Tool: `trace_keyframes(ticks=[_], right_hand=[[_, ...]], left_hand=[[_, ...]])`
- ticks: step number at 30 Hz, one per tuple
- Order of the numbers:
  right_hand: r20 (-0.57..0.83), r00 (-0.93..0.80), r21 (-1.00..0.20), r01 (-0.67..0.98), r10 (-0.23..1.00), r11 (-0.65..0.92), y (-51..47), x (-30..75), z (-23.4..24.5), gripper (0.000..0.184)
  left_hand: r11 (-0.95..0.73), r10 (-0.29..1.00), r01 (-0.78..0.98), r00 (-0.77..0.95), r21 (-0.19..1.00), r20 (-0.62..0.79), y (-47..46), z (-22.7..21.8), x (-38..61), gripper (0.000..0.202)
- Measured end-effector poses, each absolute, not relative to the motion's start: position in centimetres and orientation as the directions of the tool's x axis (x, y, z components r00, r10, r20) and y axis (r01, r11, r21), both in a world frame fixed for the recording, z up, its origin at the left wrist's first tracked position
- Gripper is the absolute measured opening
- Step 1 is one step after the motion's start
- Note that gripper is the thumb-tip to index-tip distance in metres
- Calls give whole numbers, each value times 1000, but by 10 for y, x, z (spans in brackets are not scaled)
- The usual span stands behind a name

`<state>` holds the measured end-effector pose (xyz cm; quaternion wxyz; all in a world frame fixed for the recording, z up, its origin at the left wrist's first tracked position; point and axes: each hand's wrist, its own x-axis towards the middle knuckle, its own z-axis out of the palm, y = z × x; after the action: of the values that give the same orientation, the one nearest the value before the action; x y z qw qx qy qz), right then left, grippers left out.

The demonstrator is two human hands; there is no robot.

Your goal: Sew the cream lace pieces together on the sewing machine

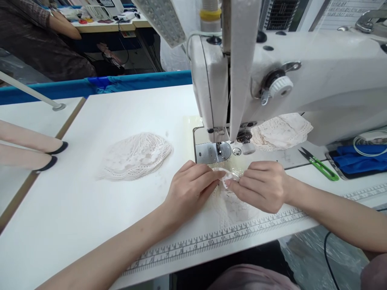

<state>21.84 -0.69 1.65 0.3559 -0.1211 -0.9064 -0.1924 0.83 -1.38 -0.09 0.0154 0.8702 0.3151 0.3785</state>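
Note:
Between my two hands, just in front of the sewing machine's needle plate point(207, 153), is a piece of white lace point(232, 205). My left hand point(193, 187) pinches its upper edge from the left. From the right, my right hand point(263, 185) grips the same edge with curled fingers. The lace's lower part hangs over the table toward the printed ruler. The presser foot point(219, 149) of the sewing machine point(208, 80) stands a little beyond my fingertips, and the lace is apart from it.
A lace piece point(139, 155) lies on the table left of the machine; more lace point(281, 131) is behind the needle area. Green-handled scissors point(322, 165) and a blue cloth point(361, 157) lie at right. Two doll-like legs point(33, 147) extend from the left. Another person point(36, 40) is across.

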Motion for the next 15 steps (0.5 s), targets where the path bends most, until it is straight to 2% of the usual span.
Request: trace_keyframes(ticks=[2,3,4,5,6,7,8,10,11,13,15], right_hand=[[673,-724,156,336,149,929,-7,221,22,14],[651,-724,29,322,227,946,-8,222,27,15],[602,-728,-146,304,328,942,-8,224,33,15],[510,-740,-358,281,438,891,-8,226,40,14],[367,-767,-576,258,527,776,-8,228,47,12],[198,-800,-735,261,566,626,-8,229,53,11],[59,-816,-829,281,575,484,-8,230,58,11],[-90,-785,-879,351,614,321,-6,229,59,13],[-104,-743,-867,393,662,306,-4,227,56,13],[-27,-633,-794,484,774,367,0,223,44,12],[93,-559,-676,572,824,464,5,219,28,12]], left_hand=[[-776,609,531,493,339,622,-16,7,9,13],[-752,652,519,494,407,575,-18,12,10,13],[-713,702,495,508,497,500,-21,19,10,13],[-653,743,456,544,605,391,-25,26,11,13],[-562,759,401,598,723,257,-28,33,11,11],[-460,743,361,656,811,130,-32,38,12,10],[-379,718,343,695,859,39,-34,41,12,8],[-336,721,387,692,859,-30,-35,41,14,11],[-384,756,442,655,811,1,-34,37,14,14],[-530,809,583,566,616,160,-28,25,16,15],[-620,784,680,534,391,316,-22,12,17,8]])
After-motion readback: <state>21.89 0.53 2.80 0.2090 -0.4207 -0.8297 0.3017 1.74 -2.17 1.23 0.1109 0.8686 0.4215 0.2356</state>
